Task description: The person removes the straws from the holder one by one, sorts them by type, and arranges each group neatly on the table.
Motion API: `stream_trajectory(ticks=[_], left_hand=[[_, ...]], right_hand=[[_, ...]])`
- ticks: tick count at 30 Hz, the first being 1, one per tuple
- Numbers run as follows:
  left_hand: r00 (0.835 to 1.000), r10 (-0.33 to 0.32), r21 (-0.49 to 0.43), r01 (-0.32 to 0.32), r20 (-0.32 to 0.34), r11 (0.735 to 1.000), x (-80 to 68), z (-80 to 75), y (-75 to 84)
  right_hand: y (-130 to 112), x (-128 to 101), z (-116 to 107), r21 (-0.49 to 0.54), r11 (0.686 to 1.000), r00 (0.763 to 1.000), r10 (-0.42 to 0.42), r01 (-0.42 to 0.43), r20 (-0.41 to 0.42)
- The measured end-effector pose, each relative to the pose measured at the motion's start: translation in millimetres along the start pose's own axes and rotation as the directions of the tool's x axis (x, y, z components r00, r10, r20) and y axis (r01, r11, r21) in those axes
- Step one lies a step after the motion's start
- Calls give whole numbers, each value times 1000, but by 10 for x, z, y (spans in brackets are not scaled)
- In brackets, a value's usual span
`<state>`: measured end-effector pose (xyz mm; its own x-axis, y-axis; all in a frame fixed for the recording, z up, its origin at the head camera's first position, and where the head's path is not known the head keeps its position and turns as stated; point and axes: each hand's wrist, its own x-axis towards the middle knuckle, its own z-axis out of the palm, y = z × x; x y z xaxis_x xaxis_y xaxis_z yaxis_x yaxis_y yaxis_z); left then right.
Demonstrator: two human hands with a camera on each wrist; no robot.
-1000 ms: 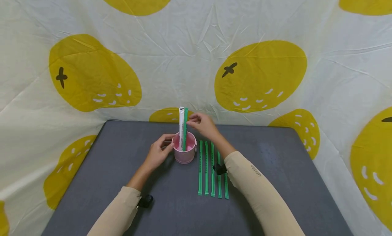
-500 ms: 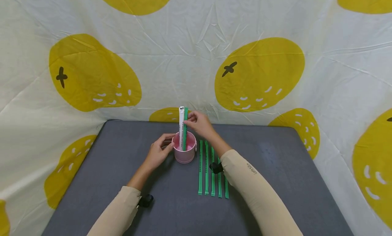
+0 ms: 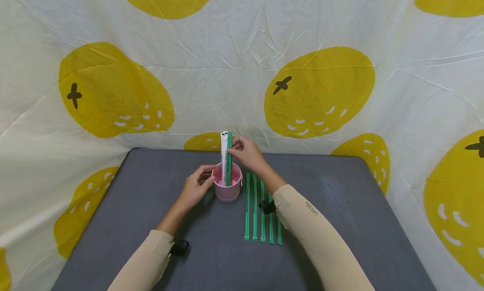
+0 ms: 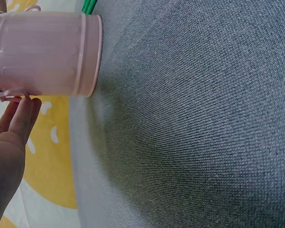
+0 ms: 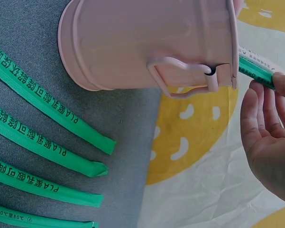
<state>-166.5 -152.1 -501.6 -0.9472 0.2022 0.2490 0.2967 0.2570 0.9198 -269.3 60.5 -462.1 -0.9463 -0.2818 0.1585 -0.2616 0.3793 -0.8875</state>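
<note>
Between the closely pinched thumb and fingers of the right hand, 1 slim, printed green stick sleeve stands inside a smooth pink cylindrical bucket, gripped below by the left hand.

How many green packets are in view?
6: one green packet stands in the pink bucket; five green packets lie on the table beside it. More may be hidden inside.

The grey table bears a pink bucket and five green packets.
</note>
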Motion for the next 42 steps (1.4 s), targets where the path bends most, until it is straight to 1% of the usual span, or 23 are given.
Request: stream_trajectory(ticks=[9,12,18,24,26,30,34,37,39,42], left_hand=[[1000,-29,11,29,-3,1000,-2,11,-10],[1000,-24,4,24,-8,1000,6,11,-14],[1000,-17,0,17,-15,1000,9,12,-7],[1000,-12,-2,12,-23,1000,7,22,7],[1000,-15,0,15,-23,1000,4,23,9],[1000,-23,8,23,-18,1000,-10,14,-2],[1000,-20,12,20,-16,1000,-21,12,-21],[1000,-8,10,8,-15,1000,-26,16,-35],[1000,0,9,1,-14,1000,-27,18,-47],[1000,7,12,-6,-12,1000,-30,18,-59]], right_hand=[[-53,-42,-52,-12,1000,1000,14,-14,11],[-83,-58,-81,0,1000,1000,20,-20,16],[-97,-67,-140,-48,998,999,42,-42,-5],[-124,-71,-222,-11,999,998,53,-53,-21],[-134,-74,-256,-9,998,998,59,-59,-23],[-184,-92,-317,25,998,998,59,-58,-30],[-271,-127,-401,40,999,998,36,-35,-45],[-342,-149,-490,71,997,999,-22,25,-47],[-396,-157,-557,121,990,997,-70,75,-45],[-488,-170,-668,163,977,990,-127,136,-64]])
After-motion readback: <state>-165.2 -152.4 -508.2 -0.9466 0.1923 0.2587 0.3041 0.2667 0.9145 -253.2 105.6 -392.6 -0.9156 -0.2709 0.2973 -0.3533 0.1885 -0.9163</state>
